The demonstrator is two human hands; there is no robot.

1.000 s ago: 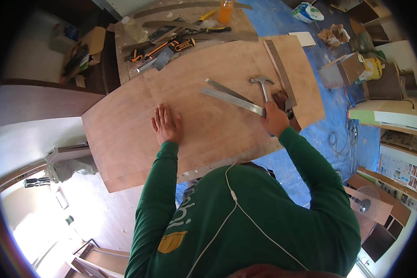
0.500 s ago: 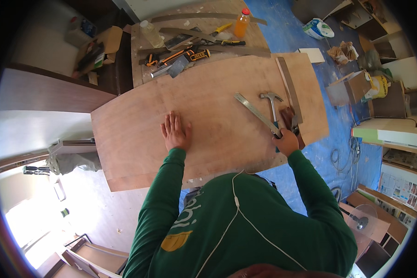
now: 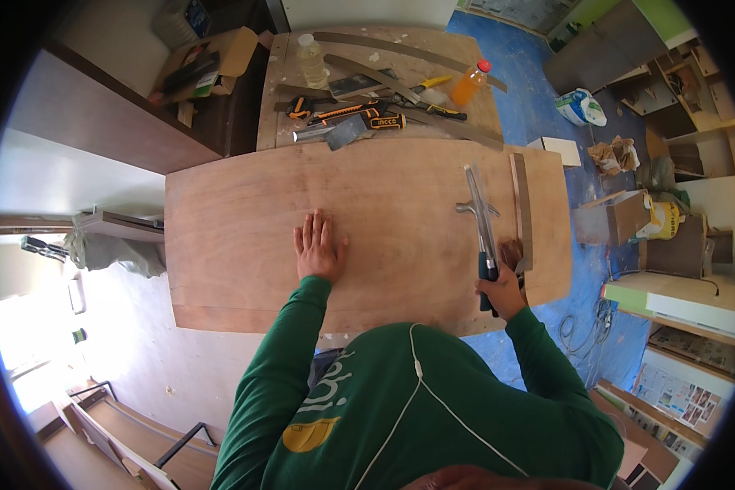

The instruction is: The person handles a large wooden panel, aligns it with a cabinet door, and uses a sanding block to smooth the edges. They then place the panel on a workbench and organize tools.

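My left hand (image 3: 320, 251) lies flat on a large plywood panel (image 3: 408, 184), its fingers stretched out and holding nothing. At the panel's right side my right hand (image 3: 504, 292) is closed round the dark handle of a long flat metal tool (image 3: 480, 204), perhaps a file; its exact kind does not show. Its silvery blade points away from me, over a claw hammer (image 3: 466, 208) whose handle it partly hides. Just beyond my right hand is a brown wooden tool (image 3: 510, 251), mostly hidden. A narrow brown strip (image 3: 522, 204) lies along the panel's right side.
Behind the panel a worktable (image 3: 269, 135) bears a utility knife (image 3: 343, 113), a scraper blade (image 3: 347, 132), thin strips, a clear bottle (image 3: 311, 64) and an orange bottle (image 3: 469, 83). Blue sheeting (image 3: 523, 65) covers the floor, with a cable (image 3: 584, 327) and cabinets (image 3: 686, 237) at right.
My right hand has turned the metal tool from a leftward slant to nearly straight ahead, over the hammer. My left hand stays flat on the panel. The whole view has shifted slightly.
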